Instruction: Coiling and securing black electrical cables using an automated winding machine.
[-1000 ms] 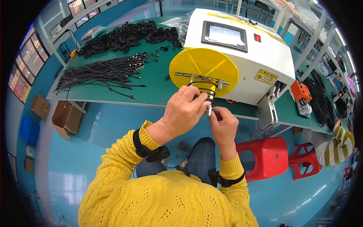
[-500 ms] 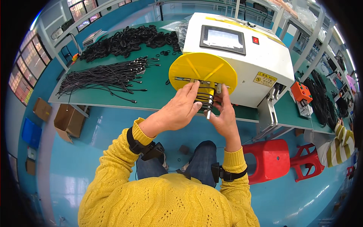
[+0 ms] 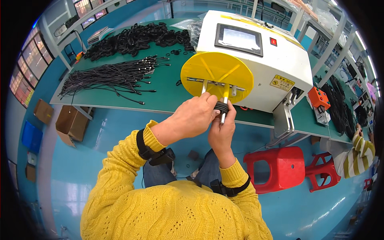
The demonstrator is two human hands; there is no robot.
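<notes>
1 yellow warning label (image 3: 282,82) sits on the white machine (image 3: 266,66), its print illegible.

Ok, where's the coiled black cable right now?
In the head view, just right of centre, the coiled black cable is between the left hand and right hand, near the outer end of the right rod, below the yellow disc.

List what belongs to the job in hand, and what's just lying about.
Part of the job, it seems:
black coil in the right hand
yellow disc
white machine
black cables

Probably just lying about:
red stools
open cardboard box
blue container
</notes>
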